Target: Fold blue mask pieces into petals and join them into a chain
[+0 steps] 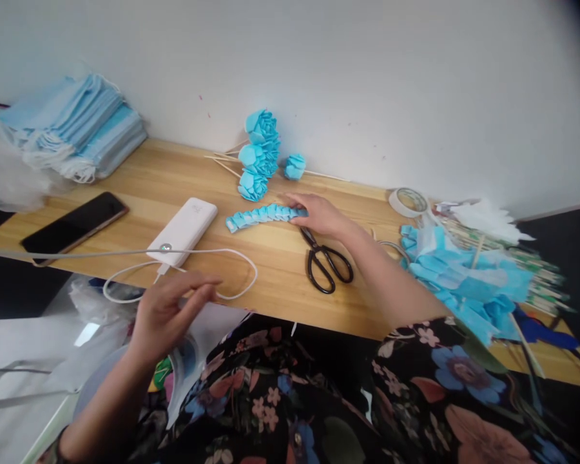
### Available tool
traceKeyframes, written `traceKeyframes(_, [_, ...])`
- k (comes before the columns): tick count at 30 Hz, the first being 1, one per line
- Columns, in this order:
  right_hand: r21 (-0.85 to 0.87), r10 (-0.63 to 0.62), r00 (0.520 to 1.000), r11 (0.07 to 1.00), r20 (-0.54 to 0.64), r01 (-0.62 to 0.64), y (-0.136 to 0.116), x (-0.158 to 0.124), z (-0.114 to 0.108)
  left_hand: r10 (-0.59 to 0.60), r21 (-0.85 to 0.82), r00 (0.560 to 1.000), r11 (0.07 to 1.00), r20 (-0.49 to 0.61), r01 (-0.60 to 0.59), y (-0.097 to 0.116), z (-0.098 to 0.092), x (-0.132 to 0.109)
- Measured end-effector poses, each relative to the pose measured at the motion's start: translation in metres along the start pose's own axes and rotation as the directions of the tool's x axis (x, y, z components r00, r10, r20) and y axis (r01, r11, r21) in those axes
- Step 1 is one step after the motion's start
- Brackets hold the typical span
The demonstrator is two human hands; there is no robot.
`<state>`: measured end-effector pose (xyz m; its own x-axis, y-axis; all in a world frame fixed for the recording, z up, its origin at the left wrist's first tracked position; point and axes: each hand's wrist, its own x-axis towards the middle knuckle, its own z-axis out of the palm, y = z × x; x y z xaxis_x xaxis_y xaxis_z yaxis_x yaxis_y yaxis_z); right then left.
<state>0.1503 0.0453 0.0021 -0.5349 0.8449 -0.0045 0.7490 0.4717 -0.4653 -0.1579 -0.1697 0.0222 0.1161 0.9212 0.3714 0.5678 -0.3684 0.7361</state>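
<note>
My right hand (321, 214) is at the right end of a pleated light-blue strip (261, 216), thumb on the near side and fingers on the far side, closed on it. The strip lies in a slight curve on the table. Just below that hand, black-handled scissors (325, 267) lie with their blades partly hidden under it. My left hand (171, 312) hovers over the table's front edge near a white cable (232, 251). Its thumb and fingers are bent together, with nothing visible in them. Behind the strip are several blue flowers on sticks (256, 154) and a single blue flower (295, 167).
A white power bank (186, 229) and a dark phone (77, 225) lie left on the wooden table (174, 171). Stacked blue face masks (87, 125) stand behind them. Tape (408, 202), crumpled blue material (464, 270) and thin sticks (541, 277) crowd the right side.
</note>
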Motion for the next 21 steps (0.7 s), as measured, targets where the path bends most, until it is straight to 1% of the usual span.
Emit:
traceKeyframes(1, [-0.007, -0.006, 1.0, 1.0, 0.012, 0.006, -0.003, 0.003, 0.001, -0.048, 0.043, 0.999, 0.998, -0.022, 0.049, -0.006, -0.003, -0.003])
traceKeyframes(2, [-0.017, -0.012, 1.0, 1.0, 0.02, 0.013, -0.007, 0.005, 0.002, -0.075, 0.063, 0.997, 0.995, -0.022, 0.076, -0.01, -0.004, -0.007])
traceKeyframes(3, [-0.031, -0.02, 1.0, 0.999, 0.024, 0.021, -0.01, 0.007, 0.002, -0.072, 0.066, 0.997, 0.995, -0.006, 0.072, -0.013, -0.003, -0.009])
traceKeyframes(5, [-0.068, -0.039, 0.999, 0.997, 0.022, 0.041, -0.014, 0.01, 0.004, -0.014, 0.052, 0.999, 0.999, 0.037, 0.012, -0.011, 0.001, -0.012])
traceKeyframes(7, [-0.098, -0.056, 0.998, 0.994, 0.007, 0.056, -0.012, 0.01, 0.004, 0.065, 0.034, 0.995, 0.997, 0.07, -0.068, -0.006, 0.007, -0.012])
traceKeyframes(9, [-0.111, -0.047, 0.999, 0.993, -0.022, 0.044, -0.005, 0.008, 0.002, 0.14, 0.01, 0.986, 0.99, 0.09, -0.142, 0.001, 0.013, -0.01])
traceKeyframes(11, [-0.112, -0.006, 0.999, 0.994, -0.05, 0.0, 0.007, 0.003, -0.003, 0.211, -0.031, 0.971, 0.977, 0.113, -0.209, 0.007, 0.018, -0.007])
traceKeyframes(14, [-0.114, 0.083, 0.994, 0.989, -0.065, -0.09, 0.028, -0.006, -0.013, 0.305, -0.103, 0.934, 0.952, 0.187, -0.29, 0.015, 0.028, -0.002])
traceKeyframes(16, [-0.137, 0.144, 0.987, 0.979, -0.078, -0.153, 0.042, -0.014, -0.021, 0.373, -0.151, 0.898, 0.926, 0.234, -0.345, 0.021, 0.036, 0.001])
traceKeyframes(19, [-0.18, 0.251, 0.958, 0.945, -0.135, -0.273, 0.06, -0.027, -0.033, 0.475, -0.223, 0.835, 0.877, 0.278, -0.425, 0.031, 0.047, 0.008])
traceKeyframes(21, [-0.19, 0.319, 0.93, 0.917, -0.183, -0.351, 0.069, -0.035, -0.039, 0.52, -0.266, 0.788, 0.852, 0.33, -0.451, 0.039, 0.052, 0.013])
